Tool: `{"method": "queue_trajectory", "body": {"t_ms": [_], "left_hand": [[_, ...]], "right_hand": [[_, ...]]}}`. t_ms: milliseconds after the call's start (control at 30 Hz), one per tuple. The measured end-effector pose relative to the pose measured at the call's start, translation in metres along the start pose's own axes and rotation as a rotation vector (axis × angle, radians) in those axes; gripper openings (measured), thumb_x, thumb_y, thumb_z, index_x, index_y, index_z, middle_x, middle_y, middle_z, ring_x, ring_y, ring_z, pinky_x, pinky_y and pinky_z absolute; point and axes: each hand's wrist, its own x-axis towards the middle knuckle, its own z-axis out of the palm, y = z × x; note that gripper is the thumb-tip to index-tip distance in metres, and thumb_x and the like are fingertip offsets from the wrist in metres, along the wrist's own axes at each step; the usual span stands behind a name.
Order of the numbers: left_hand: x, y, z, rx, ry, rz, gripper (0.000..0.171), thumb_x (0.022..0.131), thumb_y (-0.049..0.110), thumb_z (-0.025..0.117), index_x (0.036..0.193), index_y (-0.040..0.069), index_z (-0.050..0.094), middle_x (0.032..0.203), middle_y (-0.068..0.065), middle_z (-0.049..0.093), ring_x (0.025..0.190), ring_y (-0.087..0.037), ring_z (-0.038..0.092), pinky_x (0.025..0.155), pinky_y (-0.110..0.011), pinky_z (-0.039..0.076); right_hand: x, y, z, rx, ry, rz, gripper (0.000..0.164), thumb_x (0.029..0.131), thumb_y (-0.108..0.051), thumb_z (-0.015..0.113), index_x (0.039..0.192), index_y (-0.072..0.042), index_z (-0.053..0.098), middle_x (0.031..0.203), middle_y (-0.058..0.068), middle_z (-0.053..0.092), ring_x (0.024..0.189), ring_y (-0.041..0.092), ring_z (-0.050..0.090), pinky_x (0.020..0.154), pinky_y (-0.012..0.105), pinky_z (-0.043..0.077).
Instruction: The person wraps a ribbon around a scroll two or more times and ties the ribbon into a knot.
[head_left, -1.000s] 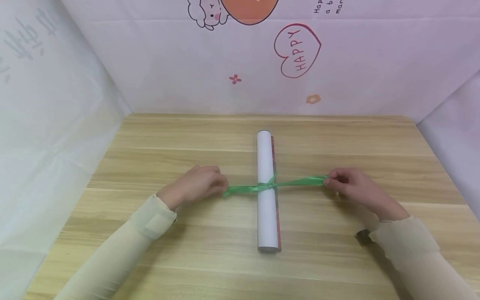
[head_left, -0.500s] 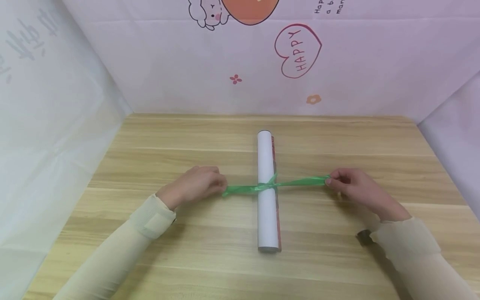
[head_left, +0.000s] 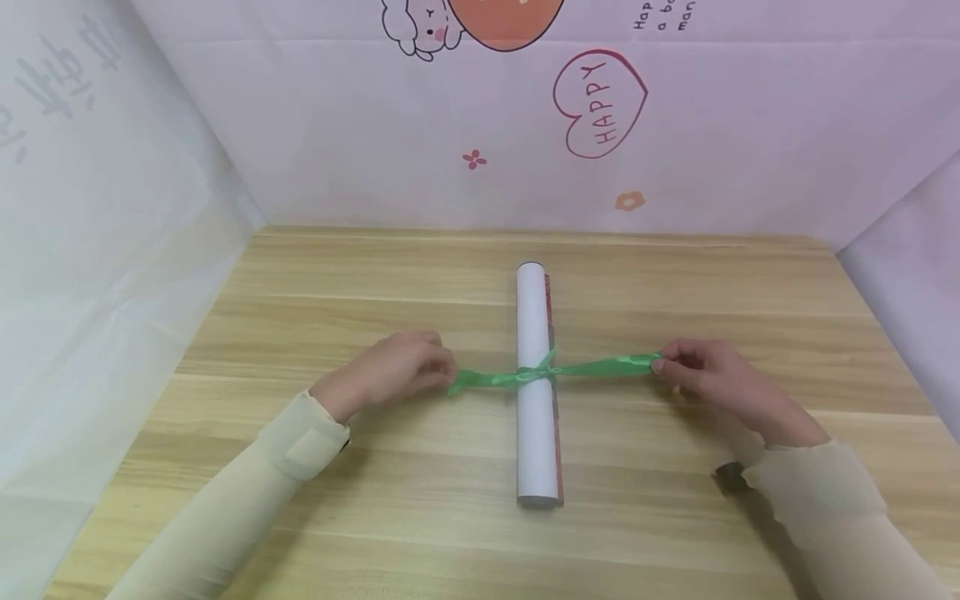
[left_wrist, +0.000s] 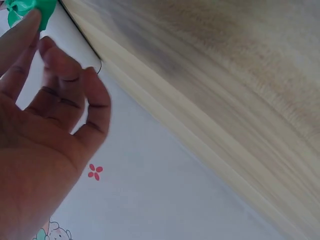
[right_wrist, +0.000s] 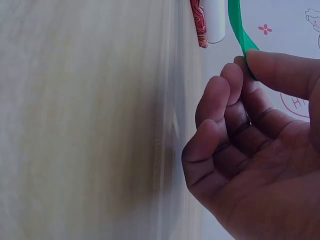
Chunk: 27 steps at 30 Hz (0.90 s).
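Note:
A white paper roll (head_left: 536, 392) with a red patterned edge lies lengthwise on the wooden table (head_left: 375, 517). A green ribbon (head_left: 600, 367) is knotted around its middle and stretches out to both sides. My left hand (head_left: 408, 371) pinches the ribbon's left end (left_wrist: 30, 10), just left of the roll. My right hand (head_left: 693, 367) pinches the right end (right_wrist: 242, 37) between thumb and fingers, farther out from the roll (right_wrist: 212, 20). Both ribbon ends hang taut above the tabletop.
Pale pink printed sheets (head_left: 600, 108) wall in the table at the back and on both sides. A small dark object (head_left: 729, 477) lies on the table by my right wrist.
Hands and ribbon have barely shifted; the ribbon stays stretched between them and the roll lies where it was.

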Motion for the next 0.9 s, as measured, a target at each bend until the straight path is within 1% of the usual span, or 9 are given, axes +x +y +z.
{"method": "queue_trajectory", "body": {"t_ms": [167,367,433,533,600,667,733,833,900], "left_hand": [[0.0021,0.0011,0.0022,-0.041,0.012,-0.008,0.006,0.102,0.021,0.072,0.105,0.022,0.077,0.102,0.008,0.068,0.092,-0.008,0.06,0.087,-0.031,0.055],[0.0022,0.0021,0.0027,-0.036,0.017,0.0,0.009,0.101,0.017,0.072,0.106,0.021,0.077,0.103,0.007,0.069,0.093,-0.009,0.061,0.088,-0.032,0.056],[0.0017,0.002,0.0027,-0.037,0.015,0.005,0.01,0.101,0.014,0.071,0.106,0.02,0.077,0.101,0.007,0.07,0.092,-0.009,0.061,0.088,-0.032,0.056],[0.001,0.0019,0.0029,-0.039,0.019,0.012,0.01,0.1,0.012,0.07,0.106,0.018,0.077,0.1,0.006,0.07,0.091,-0.009,0.061,0.088,-0.033,0.056],[0.0006,0.0011,0.0033,-0.042,0.021,0.009,0.01,0.1,0.011,0.071,0.105,0.017,0.077,0.1,0.005,0.07,0.091,-0.009,0.061,0.088,-0.032,0.056],[0.0001,0.0007,0.0032,-0.037,0.028,0.006,0.01,0.1,0.012,0.071,0.106,0.017,0.077,0.1,0.005,0.07,0.091,-0.009,0.061,0.087,-0.032,0.056],[-0.0004,-0.0001,0.0032,-0.033,0.034,-0.002,0.01,0.1,0.013,0.071,0.107,0.018,0.077,0.101,0.005,0.07,0.091,-0.009,0.061,0.087,-0.033,0.056],[-0.001,0.0004,0.0027,-0.021,0.061,-0.019,0.011,0.101,0.017,0.07,0.109,0.017,0.077,0.104,0.004,0.071,0.093,-0.01,0.063,0.087,-0.033,0.057],[-0.0004,0.0003,0.0031,0.004,0.108,-0.011,0.012,0.102,0.02,0.071,0.111,0.016,0.077,0.107,0.003,0.071,0.096,-0.013,0.065,0.088,-0.034,0.058]], "right_hand": [[-0.001,-0.0032,0.0004,-0.001,-0.014,-0.008,0.033,0.109,-0.035,0.059,0.12,-0.006,0.067,0.101,0.003,0.066,0.088,0.013,0.058,0.071,0.026,0.052],[-0.001,-0.0023,-0.0001,0.004,-0.021,-0.016,0.033,0.109,-0.034,0.058,0.124,-0.005,0.066,0.103,0.004,0.065,0.089,0.012,0.058,0.072,0.027,0.054],[-0.0005,-0.0019,-0.0002,0.007,-0.021,-0.016,0.035,0.11,-0.034,0.058,0.128,-0.005,0.065,0.106,0.006,0.067,0.09,0.012,0.059,0.073,0.027,0.055],[0.0001,-0.0015,-0.0005,0.008,-0.023,-0.012,0.044,0.11,-0.036,0.057,0.14,-0.004,0.06,0.119,0.012,0.07,0.097,0.009,0.062,0.076,0.027,0.057],[0.0004,-0.0013,-0.0005,0.008,-0.024,-0.01,0.05,0.11,-0.038,0.057,0.147,-0.005,0.056,0.13,0.016,0.069,0.102,0.007,0.064,0.078,0.026,0.059],[0.0004,-0.0008,-0.0006,0.008,-0.024,-0.01,0.053,0.11,-0.039,0.057,0.15,-0.005,0.053,0.138,0.018,0.067,0.106,0.005,0.064,0.08,0.026,0.059],[0.0006,-0.0002,-0.0007,0.008,-0.024,-0.013,0.054,0.11,-0.039,0.057,0.151,-0.004,0.053,0.141,0.02,0.065,0.108,0.003,0.064,0.081,0.026,0.06],[0.0009,0.0002,-0.0007,0.006,-0.017,-0.023,0.054,0.11,-0.038,0.057,0.151,-0.003,0.052,0.139,0.02,0.066,0.107,0.005,0.064,0.08,0.026,0.059],[0.0012,0.0,-0.0005,-0.003,-0.006,-0.03,0.054,0.11,-0.037,0.057,0.151,-0.003,0.051,0.138,0.02,0.066,0.11,0.012,0.066,0.08,0.025,0.059]]}}
